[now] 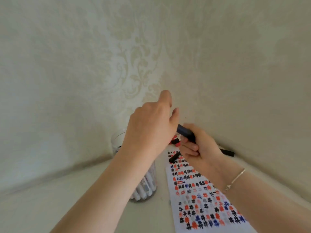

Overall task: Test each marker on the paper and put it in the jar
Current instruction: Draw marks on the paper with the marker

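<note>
Right now a dark marker (186,133) sits in the middle of the view, a smooth round stick, dark blue or black. The right hand (200,148) has its fingers curled tight round the lower part of it. The left hand (151,126) comes in from 7 o'clock and covers the marker's top end. Its thumb and first finger stick up, a little apart, and the other fingers are hidden behind the hand, so I cannot tell if it is pinching the cap or only touching it.

Just under the hands, at 5 o'clock, lies the paper (202,195), a long white flat sheet full of small black, red and blue scribble marks in rows. A black marker (174,157) lies on its top end. Another black marker (228,152) lies on the table at 3 o'clock, near the wall. Something red and white (226,141), maybe another marker, peeks out between the two hands.

At 8 o'clock from the hands stands the jar (144,182), clear and round like glass, with many pale markers standing inside. The left arm crosses in front of it.

The right wrist wears a thin shiny bracelet (235,179). The table (50,199) is smooth and pale. The wall (134,56) behind has a soft cream leaf pattern.
</note>
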Available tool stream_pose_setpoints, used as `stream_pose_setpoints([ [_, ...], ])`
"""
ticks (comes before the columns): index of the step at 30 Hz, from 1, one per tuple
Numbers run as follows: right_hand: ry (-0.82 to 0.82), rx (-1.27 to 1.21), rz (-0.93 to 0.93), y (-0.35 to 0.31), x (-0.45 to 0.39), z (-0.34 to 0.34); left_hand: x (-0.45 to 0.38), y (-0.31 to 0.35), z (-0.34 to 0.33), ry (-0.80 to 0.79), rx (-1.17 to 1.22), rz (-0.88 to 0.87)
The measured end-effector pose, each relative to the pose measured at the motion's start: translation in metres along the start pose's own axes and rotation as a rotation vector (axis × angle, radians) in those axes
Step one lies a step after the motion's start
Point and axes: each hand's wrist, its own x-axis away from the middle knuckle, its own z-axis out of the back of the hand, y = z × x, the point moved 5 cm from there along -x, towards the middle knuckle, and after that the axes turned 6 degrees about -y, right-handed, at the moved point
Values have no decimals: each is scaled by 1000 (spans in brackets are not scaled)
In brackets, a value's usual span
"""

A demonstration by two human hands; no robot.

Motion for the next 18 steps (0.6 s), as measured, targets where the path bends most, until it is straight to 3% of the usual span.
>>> stream_pose_setpoints([
  [3,17,-125,3,6,-16,-14,-2,-30,-5,70,473,203],
  [5,9,-131,-6,13,-26,-21,1,-41,-13,60,619,244],
  [7,29,21,-24,20,-35,-22,5,-48,-15,63,687,254],
  [9,144,448,46,17,-48,-6,6,-60,-5,138,619,234],
  [11,251,1051,209,6,-58,13,4,-74,11,254,479,199],
  [13,185,1739,251,11,-70,31,1,-84,24,335,356,169],
  [15,54,2292,142,30,-78,50,-1,-89,27,357,255,138],
  [18,-25,2572,81,47,-84,66,-3,-91,26,361,163,73],
])
